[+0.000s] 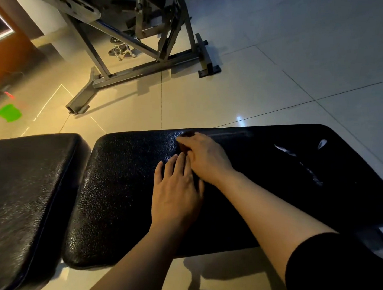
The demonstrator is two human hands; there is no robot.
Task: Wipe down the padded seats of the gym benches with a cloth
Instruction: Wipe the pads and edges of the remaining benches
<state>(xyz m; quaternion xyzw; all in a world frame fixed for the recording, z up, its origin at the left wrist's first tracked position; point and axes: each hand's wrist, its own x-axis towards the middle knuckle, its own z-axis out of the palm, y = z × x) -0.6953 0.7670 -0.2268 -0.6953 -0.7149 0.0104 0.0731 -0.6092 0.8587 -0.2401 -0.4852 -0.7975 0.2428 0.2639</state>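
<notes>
Right hand (pixel 205 156): lay on pad (pixel 126 192) near far edge, fingers curled over something small and dark reddish, likely cloth (pixel 183 146); mostly hidden under fingers, identity not certain. Left hand (pixel 176 190): lay flat just beside, fingers straight and together, tips touching right hand, palm pressed on pad, held nothing.

Key relation: pad's long axis ran left to right across view; cloth sat at far edge, about mid-length. Unwiped-looking stretches lay both ways along that axis, with nearer half toward body. Right hand nearer cloth, so judged to lead any stroke; left judged to steady.

Pad: black, pebbled leather-like cover, rounded corners, thick cushion; pale torn slits (pixel 297 159) toward right end. Second pad (pixel 27 197): same material, to left, parted by narrow gap, tilted away.

Floor (pixel 249 86): glossy pale tiles, thin dark joints. Frame (pixel 137 59): grey steel tube, angled struts, flat feet, well beyond pad. Green patch (pixel 8 112) on floor far left
</notes>
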